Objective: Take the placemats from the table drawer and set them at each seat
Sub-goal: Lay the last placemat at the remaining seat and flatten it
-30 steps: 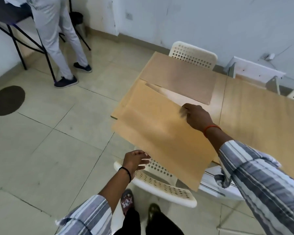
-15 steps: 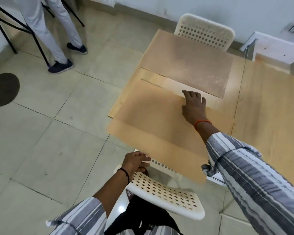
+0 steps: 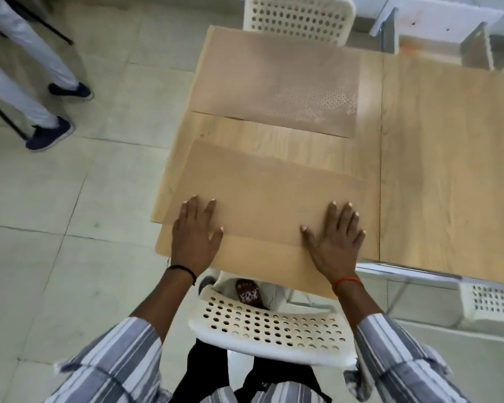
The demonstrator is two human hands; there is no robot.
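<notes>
**Flattening a thin mat at the near seat**

Stretching away from the person, the wooden table (image 3: 437, 158) took up most of the view, with a white perforated chair (image 3: 298, 17) at its far side and another chair (image 3: 271, 330) just below the near edge. Two placemats lay on the top, apart, with a bare strip of wood between them. The far placemat (image 3: 277, 82) sat flat before the far chair. The near placemat (image 3: 268, 187) lay at the near edge, with a lighter strip (image 3: 262, 261) jutting out beneath its near side; whether that was the drawer or another mat could not be told.

The left hand (image 3: 195, 237) and the right hand (image 3: 333, 238) both rested palm down on the mat's near corners, fingers spread, gripping nothing. The mat looked thin, light and somewhat bendy, probably apt to slide on the smooth wood. Pressing flat palms on it suited nudging it; lifting it would likely call for pinching an edge or corner.
</notes>
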